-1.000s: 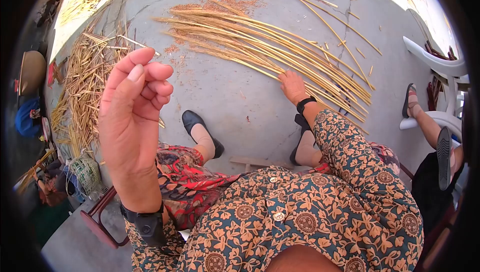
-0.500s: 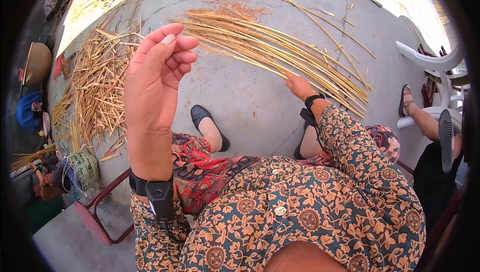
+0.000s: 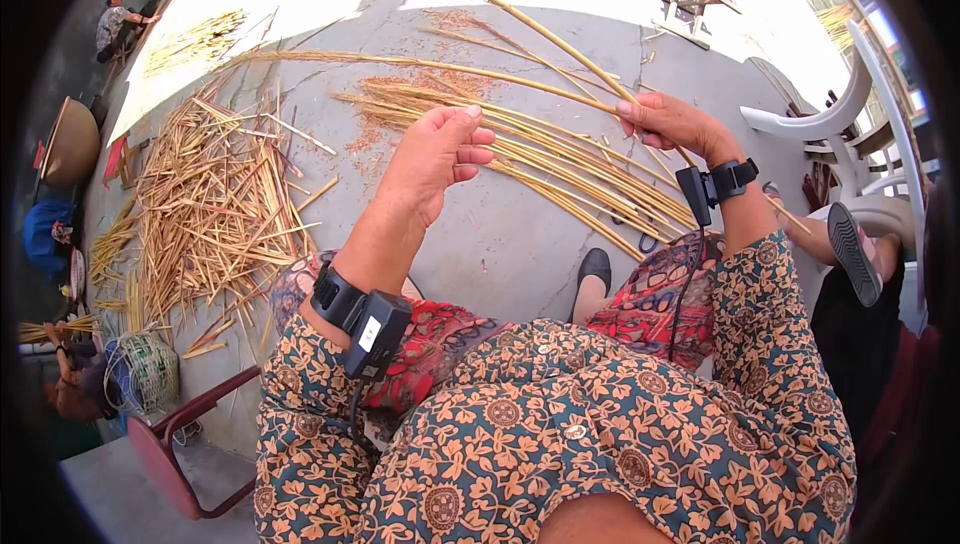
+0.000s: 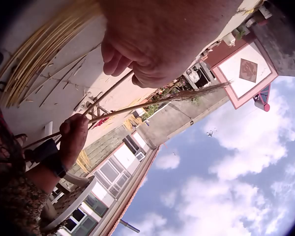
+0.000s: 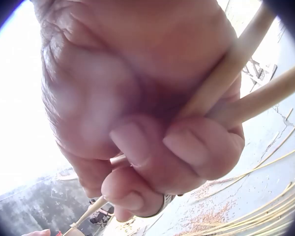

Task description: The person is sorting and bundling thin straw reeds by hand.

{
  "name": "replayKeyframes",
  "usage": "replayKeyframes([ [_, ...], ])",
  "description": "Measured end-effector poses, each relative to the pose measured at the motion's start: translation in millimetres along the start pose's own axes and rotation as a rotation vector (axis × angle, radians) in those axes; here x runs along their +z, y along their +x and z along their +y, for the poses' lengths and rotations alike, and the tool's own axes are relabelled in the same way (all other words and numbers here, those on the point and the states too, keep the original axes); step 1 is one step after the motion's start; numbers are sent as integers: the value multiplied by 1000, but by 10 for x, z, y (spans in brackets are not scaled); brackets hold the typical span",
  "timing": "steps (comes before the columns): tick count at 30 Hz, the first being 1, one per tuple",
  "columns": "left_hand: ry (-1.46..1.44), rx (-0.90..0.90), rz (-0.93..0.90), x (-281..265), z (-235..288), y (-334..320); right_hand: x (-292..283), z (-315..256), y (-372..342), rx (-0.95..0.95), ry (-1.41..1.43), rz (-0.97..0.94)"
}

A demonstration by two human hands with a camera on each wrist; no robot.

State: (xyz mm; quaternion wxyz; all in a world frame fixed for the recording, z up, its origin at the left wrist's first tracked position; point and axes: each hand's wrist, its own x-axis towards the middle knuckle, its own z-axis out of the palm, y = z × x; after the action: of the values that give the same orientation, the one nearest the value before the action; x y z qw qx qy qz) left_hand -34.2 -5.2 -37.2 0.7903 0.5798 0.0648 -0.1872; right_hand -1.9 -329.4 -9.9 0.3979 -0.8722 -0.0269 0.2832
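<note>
My right hand (image 3: 678, 126) is raised over the floor, its fingers wrapped round two long broomcorn stalks (image 3: 545, 29). Their feathery heads point away, one forward and one to the left. In the right wrist view the two stalks (image 5: 270, 93) run into the curled fingers (image 5: 199, 147). My left hand (image 3: 432, 156) hovers nearer the middle with its fingers loosely bent and nothing seen in them. One held stalk passes just beyond it in the head view. On the floor beneath lies a spread bundle of broomcorn stalks (image 3: 570, 176), heads to the left.
A heap of short cut stalk pieces (image 3: 205, 209) lies at left. Reddish seeds (image 3: 375, 134) are scattered by the bundle's heads. A white plastic chair (image 3: 830, 124) and another person's shoe (image 3: 855, 254) are at right. A dark red stool (image 3: 180, 444) stands at lower left.
My right hand has risen from the bundle with two stalks and moved right and away from me. My left hand has moved right and farther out, its fingers still loosely bent.
</note>
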Motion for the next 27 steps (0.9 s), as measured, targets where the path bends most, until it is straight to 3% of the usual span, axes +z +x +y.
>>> replayKeyframes([
  [5,-333,165,6,299,102,68,309,113,-262,64,157,-83],
  [9,-324,208,-183,36,-39,335,384,-14,-219,-36,-19,-205],
  [11,-308,240,-253,124,-19,325,432,205,-182,-5,9,-214],
  [16,-246,167,-362,229,92,189,279,329,-257,137,39,-311],
  [27,-128,65,-445,496,-167,238,564,-130,-263,-110,317,-178],
])
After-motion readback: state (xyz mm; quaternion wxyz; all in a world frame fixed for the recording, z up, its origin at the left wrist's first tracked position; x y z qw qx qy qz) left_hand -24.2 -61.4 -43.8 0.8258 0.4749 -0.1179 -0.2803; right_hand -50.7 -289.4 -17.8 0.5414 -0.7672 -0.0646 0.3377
